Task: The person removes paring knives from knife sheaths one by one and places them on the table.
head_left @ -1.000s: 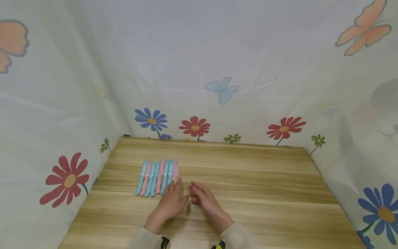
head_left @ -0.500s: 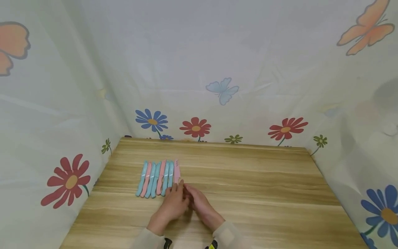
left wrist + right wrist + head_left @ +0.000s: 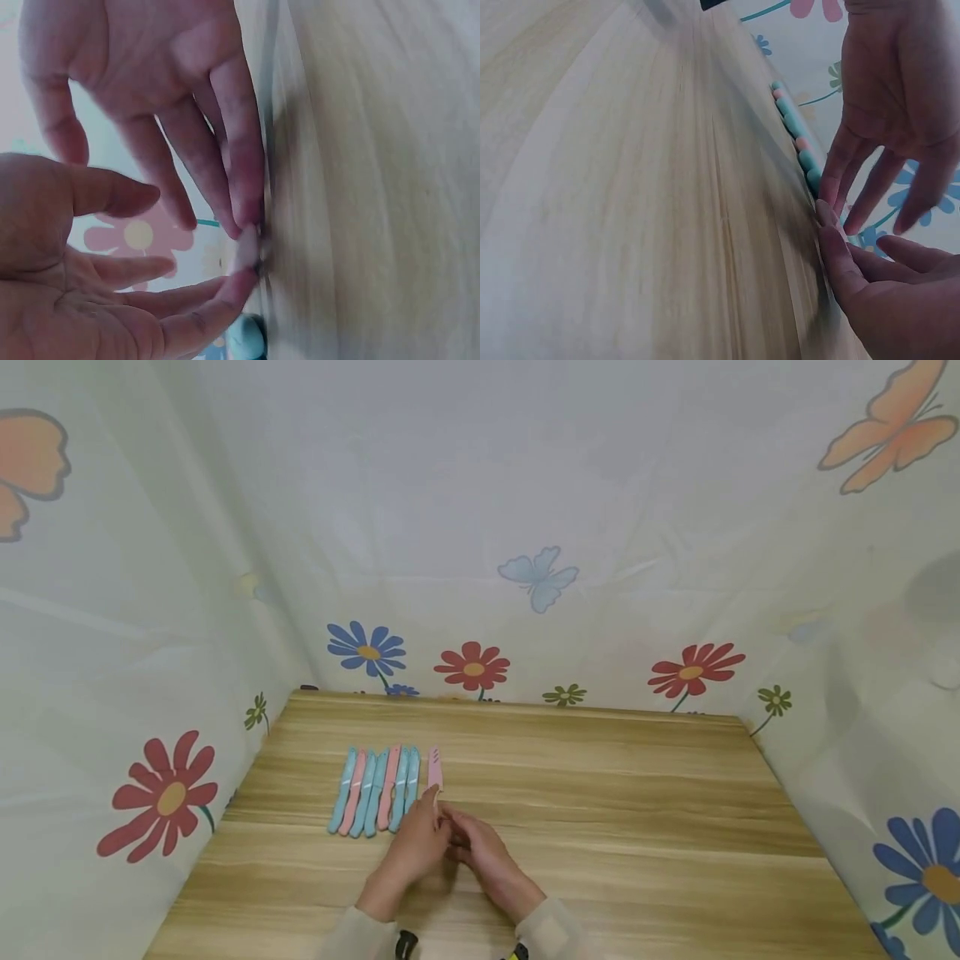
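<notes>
A pink knife point(image 3: 435, 767) lies upright in the head view with its slotted blade end pointing away, a little apart from the row's right end. My left hand point(image 3: 417, 843) is at its near end, fingers mostly straight and touching its left side. My right hand point(image 3: 491, 858) faces it from the right, its straight fingertips meeting the same end. In the left wrist view, the pale knife end point(image 3: 246, 247) sits between the fingertips of both hands, thumbs held off. The right wrist view also shows this knife end point(image 3: 826, 213). Much of the handle is hidden.
Left of the hands lies a side-by-side row of several teal knives point(image 3: 343, 793) and pink knives point(image 3: 388, 785). They rest on a wood-grain table point(image 3: 600, 793). White cloth walls point(image 3: 637, 527) with printed flowers and butterflies stand around its back and sides.
The right hand has moved left to meet the left hand at the knife. The pink knife has shifted slightly right, widening a gap from the row, and the left hand has shifted with it.
</notes>
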Available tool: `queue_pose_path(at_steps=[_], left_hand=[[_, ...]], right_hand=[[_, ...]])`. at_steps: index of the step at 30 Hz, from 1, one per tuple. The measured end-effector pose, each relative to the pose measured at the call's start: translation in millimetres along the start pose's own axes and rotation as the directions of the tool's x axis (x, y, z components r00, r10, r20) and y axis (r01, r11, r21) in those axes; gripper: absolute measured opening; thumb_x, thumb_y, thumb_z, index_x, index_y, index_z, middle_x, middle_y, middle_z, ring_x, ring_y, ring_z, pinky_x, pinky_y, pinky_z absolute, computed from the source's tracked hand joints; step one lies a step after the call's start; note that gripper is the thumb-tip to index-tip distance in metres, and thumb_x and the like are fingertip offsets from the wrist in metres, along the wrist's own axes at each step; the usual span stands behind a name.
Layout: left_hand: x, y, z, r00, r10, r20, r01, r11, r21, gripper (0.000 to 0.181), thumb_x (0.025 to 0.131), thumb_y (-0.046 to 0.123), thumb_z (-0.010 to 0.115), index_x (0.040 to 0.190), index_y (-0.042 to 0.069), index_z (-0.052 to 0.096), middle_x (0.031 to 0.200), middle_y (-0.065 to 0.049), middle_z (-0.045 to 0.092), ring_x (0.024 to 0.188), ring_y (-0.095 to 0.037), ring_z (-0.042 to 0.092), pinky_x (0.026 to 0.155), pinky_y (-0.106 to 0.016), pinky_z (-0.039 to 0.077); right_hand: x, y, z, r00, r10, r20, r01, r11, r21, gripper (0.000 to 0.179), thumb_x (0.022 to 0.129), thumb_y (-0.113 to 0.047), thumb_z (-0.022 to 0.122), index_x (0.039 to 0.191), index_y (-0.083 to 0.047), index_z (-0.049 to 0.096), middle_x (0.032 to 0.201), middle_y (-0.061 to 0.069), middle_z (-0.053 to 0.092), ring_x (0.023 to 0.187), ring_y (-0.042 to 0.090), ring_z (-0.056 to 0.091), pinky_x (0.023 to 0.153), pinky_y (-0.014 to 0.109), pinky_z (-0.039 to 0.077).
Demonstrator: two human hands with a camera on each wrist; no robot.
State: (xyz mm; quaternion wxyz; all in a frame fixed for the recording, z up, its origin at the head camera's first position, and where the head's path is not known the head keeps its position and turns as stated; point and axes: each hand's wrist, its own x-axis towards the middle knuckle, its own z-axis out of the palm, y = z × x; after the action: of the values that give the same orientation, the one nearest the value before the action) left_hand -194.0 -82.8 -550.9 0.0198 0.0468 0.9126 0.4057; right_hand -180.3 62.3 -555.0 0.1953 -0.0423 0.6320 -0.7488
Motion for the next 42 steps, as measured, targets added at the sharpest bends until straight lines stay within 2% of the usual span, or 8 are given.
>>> queue_pose_path(at_steps=[5, 8, 13, 19, 26, 30, 37, 42], left_hand=[[6.8, -2.9, 0.1, 0.996, -0.056, -0.064, 0.053, 0.998, -0.044, 0.057, 0.095, 0.006, 0.063, 0.148, -0.009, 0.045, 0.129, -0.029, 0.064, 0.118, -0.04, 0.063, 0.097, -0.055, 0.054], [10.1, -3.3, 0.5, 0.993, -0.075, -0.087, 0.071, 0.996, -0.049, 0.057, 0.09, 0.001, 0.063, 0.145, -0.01, 0.048, 0.117, -0.025, 0.07, 0.106, -0.034, 0.067, 0.088, -0.051, 0.057], [13.0, -2.5, 0.9, 0.991, -0.111, -0.073, 0.107, 0.993, -0.054, 0.061, 0.084, -0.003, 0.063, 0.144, -0.009, 0.051, 0.11, -0.021, 0.074, 0.105, -0.033, 0.069, 0.089, -0.05, 0.058], [11.5, 0.5, 0.2, 0.991, -0.116, -0.06, 0.112, 0.991, -0.078, 0.065, 0.085, 0.0, 0.07, 0.145, -0.008, 0.049, 0.106, -0.017, 0.075, 0.096, -0.028, 0.07, 0.083, -0.046, 0.059], [7.0, 6.4, -1.7, 0.991, -0.134, 0.013, 0.134, 0.968, -0.213, 0.071, 0.086, -0.002, 0.071, 0.151, -0.008, 0.042, 0.111, -0.017, 0.07, 0.087, -0.02, 0.069, 0.071, -0.033, 0.06], [2.5, 9.5, -1.6, 0.992, -0.099, 0.078, 0.119, 0.942, -0.313, 0.071, 0.086, -0.005, 0.068, 0.152, -0.009, 0.041, 0.114, -0.019, 0.066, 0.089, -0.02, 0.07, 0.068, -0.03, 0.061], [-5.4, 18.2, 0.1, 0.988, -0.015, 0.154, 0.081, 0.899, -0.43, 0.067, 0.086, -0.009, 0.064, 0.15, -0.009, 0.043, 0.117, -0.023, 0.062, 0.091, -0.023, 0.073, 0.069, -0.037, 0.064], [-10.9, 22.8, 3.5, 0.982, -0.006, 0.19, 0.098, 0.872, -0.479, 0.065, 0.088, -0.008, 0.065, 0.149, -0.003, 0.045, 0.116, -0.021, 0.062, 0.092, -0.022, 0.072, 0.072, -0.041, 0.065]], right_hand=[[-4.9, -1, -4, 1.0, -0.004, -0.018, 0.005, 0.999, 0.042, 0.058, 0.11, -0.024, 0.038, 0.148, 0.019, 0.037, 0.146, 0.036, 0.052, 0.119, 0.022, 0.067, 0.105, 0.045, 0.056], [-7.6, -1, -6, 1.0, 0.009, -0.023, -0.007, 0.998, 0.067, 0.059, 0.11, -0.026, 0.039, 0.149, 0.018, 0.036, 0.146, 0.035, 0.053, 0.12, 0.024, 0.067, 0.104, 0.045, 0.056], [-11.5, -1, -9, 0.999, 0.024, -0.026, -0.022, 0.995, 0.095, 0.059, 0.109, -0.027, 0.04, 0.149, 0.016, 0.037, 0.145, 0.032, 0.055, 0.118, 0.024, 0.069, 0.101, 0.041, 0.058], [-16.6, -3, -13, 0.999, 0.019, -0.045, -0.014, 0.994, 0.111, 0.058, 0.109, -0.027, 0.042, 0.149, 0.015, 0.039, 0.144, 0.031, 0.057, 0.122, 0.033, 0.067, 0.1, 0.041, 0.059], [-23.7, -8, -19, 0.997, -0.007, -0.075, 0.015, 0.994, 0.108, 0.055, 0.108, -0.022, 0.044, 0.148, 0.016, 0.04, 0.143, 0.034, 0.055, 0.117, 0.033, 0.07, 0.099, 0.043, 0.059], [-26.6, -9, -21, 0.992, -0.022, -0.122, 0.028, 0.998, 0.055, 0.051, 0.106, -0.017, 0.048, 0.145, 0.016, 0.044, 0.137, 0.033, 0.061, 0.108, 0.027, 0.073, 0.095, 0.041, 0.061], [-30.2, -7, -26, 0.982, -0.047, -0.184, 0.037, 0.998, -0.054, 0.044, 0.104, -0.01, 0.056, 0.14, 0.014, 0.052, 0.117, 0.023, 0.071, 0.092, 0.02, 0.073, 0.085, 0.038, 0.064], [-33.6, -6, -30, 0.977, -0.06, -0.207, 0.037, 0.993, -0.115, 0.04, 0.102, -0.012, 0.062, 0.135, 0.01, 0.06, 0.108, 0.017, 0.073, 0.088, 0.021, 0.073, 0.081, 0.037, 0.064]])
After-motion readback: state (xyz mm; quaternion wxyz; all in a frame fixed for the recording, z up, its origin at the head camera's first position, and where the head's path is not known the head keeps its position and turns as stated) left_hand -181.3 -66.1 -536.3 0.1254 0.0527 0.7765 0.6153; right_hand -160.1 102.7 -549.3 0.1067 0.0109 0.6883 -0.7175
